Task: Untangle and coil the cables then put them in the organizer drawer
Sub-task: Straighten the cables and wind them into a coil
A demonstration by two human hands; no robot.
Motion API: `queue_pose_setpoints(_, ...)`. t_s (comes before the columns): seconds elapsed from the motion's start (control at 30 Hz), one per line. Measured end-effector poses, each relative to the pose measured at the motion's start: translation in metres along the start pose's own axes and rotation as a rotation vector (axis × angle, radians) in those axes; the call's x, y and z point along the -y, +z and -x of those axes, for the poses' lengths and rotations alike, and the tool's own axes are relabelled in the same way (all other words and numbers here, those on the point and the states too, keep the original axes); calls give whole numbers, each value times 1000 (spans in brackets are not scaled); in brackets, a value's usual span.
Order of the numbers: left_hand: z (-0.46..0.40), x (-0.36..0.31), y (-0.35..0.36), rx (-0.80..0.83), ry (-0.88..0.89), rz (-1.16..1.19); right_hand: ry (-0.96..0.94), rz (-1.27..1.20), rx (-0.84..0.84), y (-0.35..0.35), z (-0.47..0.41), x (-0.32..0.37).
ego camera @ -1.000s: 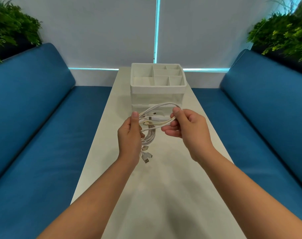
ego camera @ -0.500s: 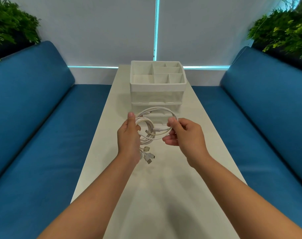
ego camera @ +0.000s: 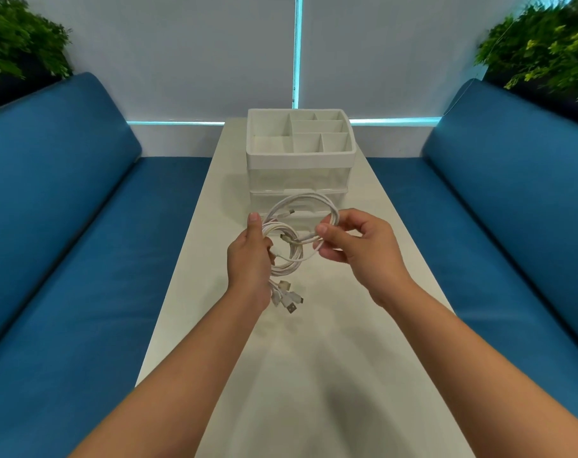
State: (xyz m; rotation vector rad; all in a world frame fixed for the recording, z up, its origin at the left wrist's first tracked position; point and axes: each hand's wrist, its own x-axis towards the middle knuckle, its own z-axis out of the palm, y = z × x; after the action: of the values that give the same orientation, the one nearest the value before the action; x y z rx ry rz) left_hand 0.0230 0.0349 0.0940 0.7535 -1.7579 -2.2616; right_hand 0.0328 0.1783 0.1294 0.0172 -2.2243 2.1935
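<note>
We hold the white cables (ego camera: 290, 246) above the tabletop (ego camera: 314, 375): our left hand (ego camera: 249, 259) is closed around the coiled bundle, our right hand (ego camera: 357, 246) pinches a loose loop. Coiling looks mostly done; the organizer (ego camera: 300, 160) drawers appear shut, nothing stowed.

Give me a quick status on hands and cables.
Left hand grips cable bundle. Right hand pinches a loop. Organizer drawers look shut. Nothing in the way.
</note>
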Motion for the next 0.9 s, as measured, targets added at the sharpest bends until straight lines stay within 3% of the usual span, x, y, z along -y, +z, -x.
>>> queue_pose_setpoints(0.2,4,3,4,-6,-1,-38,-32,58,-102,0,0,-11)
queue_pose_setpoints(0.4,8,8,9,13,30,-56,-244,334,-258,0,-3,-11)
queue_pose_setpoints(0.53,6,10,12,-37,56,-74,-432,415,-199,18,10,-14)
queue_pose_setpoints(0.67,2,12,9,-65,76,-83,-230,172,-8,28,16,-15)
queue_pose_setpoints(0.77,3,13,7,-49,58,-102,-88,-82,38,24,9,-12)
queue_pose_setpoints(0.9,7,8,5,-35,0,-52,-63,-37,6,18,4,-18)
